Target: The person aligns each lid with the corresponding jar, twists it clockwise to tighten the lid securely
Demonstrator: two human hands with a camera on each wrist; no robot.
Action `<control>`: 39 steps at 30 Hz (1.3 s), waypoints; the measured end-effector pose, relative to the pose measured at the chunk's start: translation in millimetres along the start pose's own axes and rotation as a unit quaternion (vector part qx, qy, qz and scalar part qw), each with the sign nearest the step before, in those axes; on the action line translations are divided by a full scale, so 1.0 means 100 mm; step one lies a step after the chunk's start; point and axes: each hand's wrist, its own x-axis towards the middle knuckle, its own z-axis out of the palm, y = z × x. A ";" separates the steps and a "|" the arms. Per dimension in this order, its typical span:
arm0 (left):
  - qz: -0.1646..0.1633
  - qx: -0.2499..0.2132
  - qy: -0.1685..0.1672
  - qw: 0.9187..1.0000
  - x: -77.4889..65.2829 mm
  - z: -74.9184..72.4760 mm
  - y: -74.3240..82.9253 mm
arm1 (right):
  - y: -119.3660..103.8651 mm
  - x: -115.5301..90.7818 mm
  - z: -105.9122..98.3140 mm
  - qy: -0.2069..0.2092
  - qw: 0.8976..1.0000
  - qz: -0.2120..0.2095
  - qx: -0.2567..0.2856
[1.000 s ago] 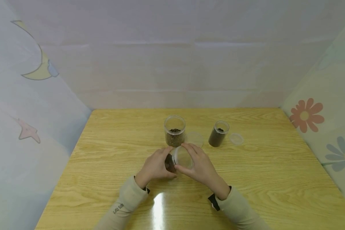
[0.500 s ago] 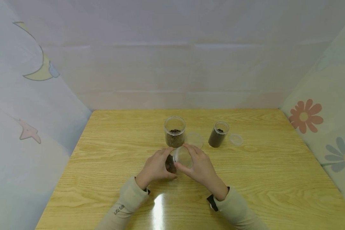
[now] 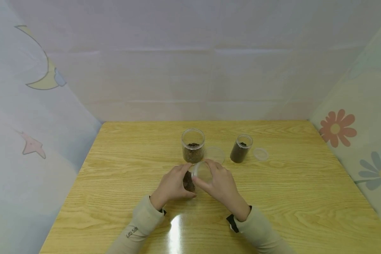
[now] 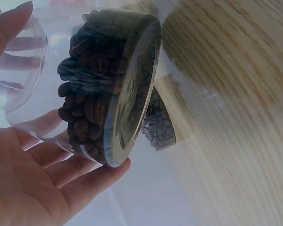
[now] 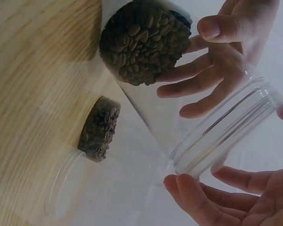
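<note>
A clear plastic jar (image 4: 99,80), partly filled with dark roasted coffee beans (image 5: 141,42), is tilted between the hands near the middle of the table. My left hand (image 3: 174,182) grips its body, thumb on one side and fingers on the other. At the jar's mouth, my right hand (image 3: 221,181) holds the clear screw lid (image 3: 204,173) by its edge between thumb and fingers. In the right wrist view, those fingertips (image 5: 186,183) lie right at the lid's rim. The jar's base faces the tabletop in the left wrist view.
Behind the hands stands a wide uncovered jar (image 3: 193,151) of coffee beans, a clear lid (image 3: 215,155) lying beside it. Farther right is a narrower uncovered jar (image 3: 239,151) of dark beans, with a small lid (image 3: 261,154). Fabric walls border the wooden table (image 3: 130,148).
My right wrist has shifted slightly left as the hand turns a little at the lid. The held jar has moved barely to the right; the standing jars are unmoved.
</note>
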 end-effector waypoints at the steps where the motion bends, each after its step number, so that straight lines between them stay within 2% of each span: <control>1: -0.001 0.001 0.000 1.000 0.00 0.00 0.00 | -0.01 0.00 0.00 -0.001 1.000 0.003 -0.003; 7: -0.002 0.000 -0.001 1.000 -0.01 0.00 0.00 | -0.04 0.00 -0.04 -0.020 0.999 0.031 -0.006; 11: -0.003 -0.006 -0.002 1.000 0.00 0.00 0.00 | -0.05 0.00 -0.08 -0.058 0.997 0.049 -0.001; 14: -0.006 -0.008 -0.003 1.000 0.00 -0.01 0.01 | -0.04 0.01 -0.11 -0.083 0.995 0.048 0.008; 24: -0.021 0.025 -0.017 0.999 -0.01 -0.03 0.06 | 0.10 0.00 -0.17 -0.115 0.991 -0.042 0.044; 32: -0.022 0.037 -0.022 0.999 0.00 -0.02 0.06 | 0.26 -0.03 -0.22 -0.143 0.977 -0.144 0.072; 39: -0.023 0.040 -0.022 0.999 0.00 -0.02 0.05 | 0.35 -0.03 -0.18 -0.140 0.970 -0.184 0.072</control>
